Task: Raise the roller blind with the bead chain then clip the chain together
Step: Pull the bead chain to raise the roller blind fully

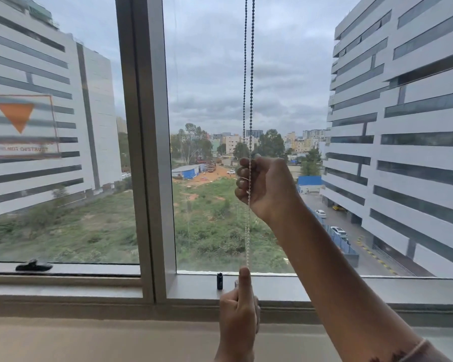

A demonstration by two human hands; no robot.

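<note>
The bead chain [248, 74] hangs in two parallel strands in front of the window glass, coming down from the top edge. My right hand [264, 186] is closed around the strands at mid height, arm reaching in from the lower right. Below it, my left hand [239, 309] pinches the lower part of the chain near the sill, thumb upright. A small clear piece shows at the left fingers; what it is I cannot tell. The roller blind itself is out of view above.
A small black clip-like piece [219, 280] stands on the window sill [351, 286] just left of my left hand. A grey vertical frame [147, 152] divides the panes. A black window handle [34, 266] lies at lower left; a sticker [21, 126] is on the left pane.
</note>
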